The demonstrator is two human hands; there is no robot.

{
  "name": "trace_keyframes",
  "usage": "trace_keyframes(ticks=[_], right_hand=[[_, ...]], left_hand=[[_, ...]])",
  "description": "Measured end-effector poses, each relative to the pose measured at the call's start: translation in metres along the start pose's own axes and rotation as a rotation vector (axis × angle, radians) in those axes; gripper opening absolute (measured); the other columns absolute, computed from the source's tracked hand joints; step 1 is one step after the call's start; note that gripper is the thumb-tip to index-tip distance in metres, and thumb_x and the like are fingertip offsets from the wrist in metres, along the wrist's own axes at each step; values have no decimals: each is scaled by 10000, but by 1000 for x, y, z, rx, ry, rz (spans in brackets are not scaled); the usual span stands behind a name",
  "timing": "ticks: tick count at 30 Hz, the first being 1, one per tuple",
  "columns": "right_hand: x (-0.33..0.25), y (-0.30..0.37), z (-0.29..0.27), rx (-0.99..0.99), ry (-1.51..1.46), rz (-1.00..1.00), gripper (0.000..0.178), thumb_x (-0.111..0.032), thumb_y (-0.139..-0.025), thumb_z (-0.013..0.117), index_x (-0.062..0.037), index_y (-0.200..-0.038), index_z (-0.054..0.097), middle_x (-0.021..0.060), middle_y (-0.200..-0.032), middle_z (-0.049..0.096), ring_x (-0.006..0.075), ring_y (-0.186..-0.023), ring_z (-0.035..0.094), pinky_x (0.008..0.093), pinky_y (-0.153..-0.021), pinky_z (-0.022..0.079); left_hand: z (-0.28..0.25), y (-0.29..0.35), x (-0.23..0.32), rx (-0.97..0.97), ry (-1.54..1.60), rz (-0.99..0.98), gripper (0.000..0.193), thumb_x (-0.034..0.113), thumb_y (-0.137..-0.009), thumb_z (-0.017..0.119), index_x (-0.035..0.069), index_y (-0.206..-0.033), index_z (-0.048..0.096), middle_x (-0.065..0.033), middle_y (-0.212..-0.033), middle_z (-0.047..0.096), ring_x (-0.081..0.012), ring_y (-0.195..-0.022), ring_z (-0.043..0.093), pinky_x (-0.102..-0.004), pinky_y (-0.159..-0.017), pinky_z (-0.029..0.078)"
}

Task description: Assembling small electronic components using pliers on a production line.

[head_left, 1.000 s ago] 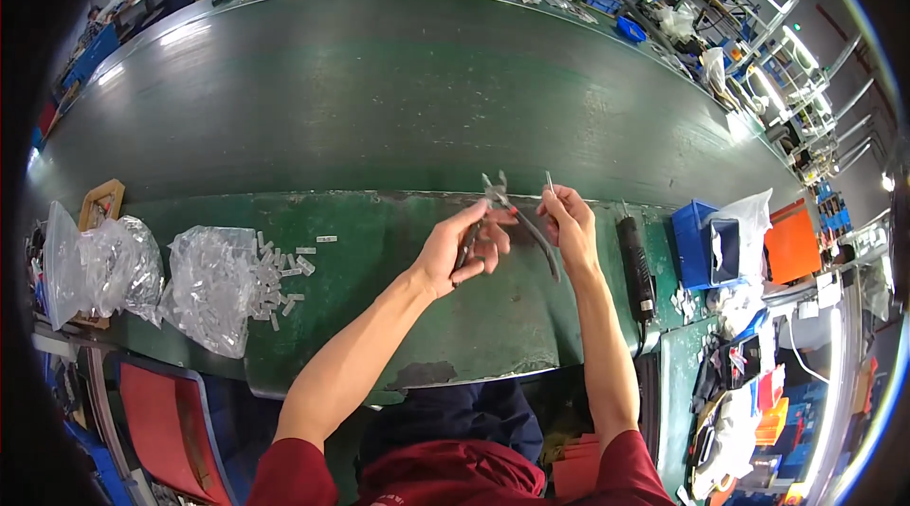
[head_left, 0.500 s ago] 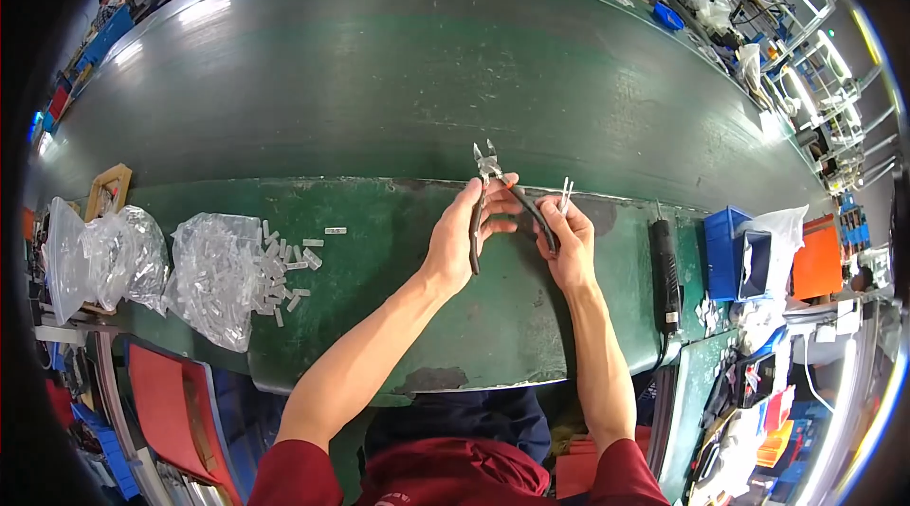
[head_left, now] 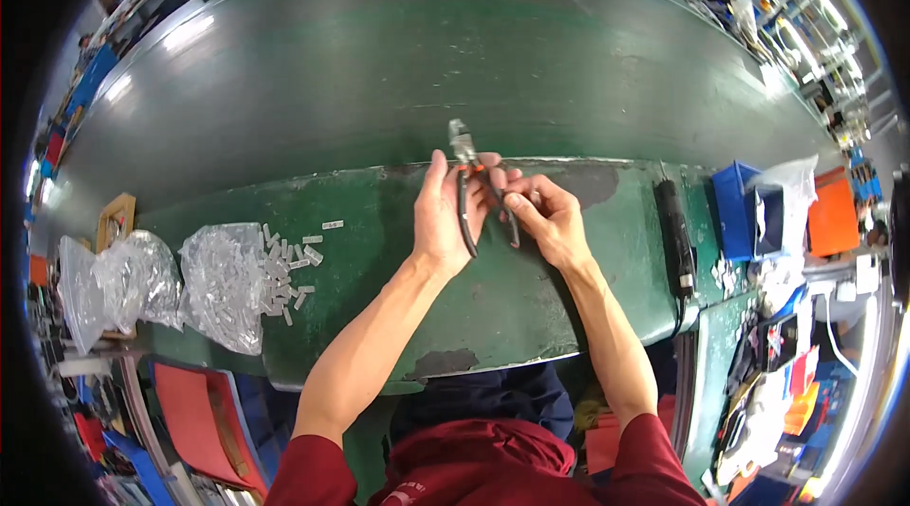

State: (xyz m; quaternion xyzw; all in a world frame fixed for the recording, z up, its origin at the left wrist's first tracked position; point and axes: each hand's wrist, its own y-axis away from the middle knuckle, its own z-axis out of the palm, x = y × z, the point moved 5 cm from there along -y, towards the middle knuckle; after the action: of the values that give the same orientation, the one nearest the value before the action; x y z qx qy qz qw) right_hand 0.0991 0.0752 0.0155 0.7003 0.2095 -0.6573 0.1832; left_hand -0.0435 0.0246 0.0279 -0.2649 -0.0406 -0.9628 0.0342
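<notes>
A pair of cutting pliers (head_left: 465,168) with black handles and small orange marks is held up over the near edge of the conveyor, its metal jaws pointing away and looking blurred. My left hand (head_left: 442,222) supports the pliers, fingers behind the handles and thumb raised off to the side. With thumb and fingers, my right hand (head_left: 553,220) pinches the right handle. The rest of its grasp is hidden. To the left, a clear plastic bag (head_left: 223,288) spills several small clear pieces (head_left: 284,264) onto the green bench (head_left: 370,250).
More clear bags (head_left: 123,283) lie at far left beside a wooden frame (head_left: 118,217). A black electric screwdriver (head_left: 675,236) lies right of my hands, with a blue bin (head_left: 737,212) beyond it. The wide dark green belt (head_left: 493,51) stretches across the far side.
The plier jaws have come together and the handles closer. My right hand has moved left against the handle. Two slim metal prongs that stuck up from my right hand no longer show.
</notes>
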Motion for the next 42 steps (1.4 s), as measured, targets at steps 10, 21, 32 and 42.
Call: trace_keyframes(ticks=[10, 21, 32, 42], right_hand=[[-26, 15, 27, 53, 289, -415, 338, -265, -943, 680, 3, -1148, 660, 215, -1052, 693, 361, -964, 687, 423, -833, 542], [-40, 83, 10, 47, 426, -234, 869, -480, -713, 848, 60, -1324, 546, 247, -1188, 656, 392, -1102, 640, 436, -944, 516], [-41, 166, -31, 250, 290, -162, 640, -279, -747, 748, 25, -1287, 586, 235, -1060, 720, 350, -935, 710, 402, -871, 559], [-24, 314, -131, 762, -40, 186, 454, -167, -871, 742, 15, -1276, 648, 110, -1118, 713, 157, -1029, 650, 318, -967, 506]], left_hand=[[-31, -9, 10, 96, -80, 120, 410, 418, -1075, 350, 70, -909, 491, -78, -820, 522, -287, -977, 581, -431, -984, 458], [27, 25, -27, -88, -172, 72, 356, 412, -1082, 412, 94, -941, 485, -70, -942, 550, -238, -1011, 562, -395, -1005, 432], [51, 50, -59, -476, -927, -22, 576, 360, -1091, 375, -50, -1496, 356, -154, -1350, 573, -224, -1236, 518, -376, -1128, 332], [53, 53, -57, -489, -1096, -68, 467, 365, -1075, 447, -20, -1296, 592, -122, -1168, 666, -209, -1135, 604, -344, -1025, 433]])
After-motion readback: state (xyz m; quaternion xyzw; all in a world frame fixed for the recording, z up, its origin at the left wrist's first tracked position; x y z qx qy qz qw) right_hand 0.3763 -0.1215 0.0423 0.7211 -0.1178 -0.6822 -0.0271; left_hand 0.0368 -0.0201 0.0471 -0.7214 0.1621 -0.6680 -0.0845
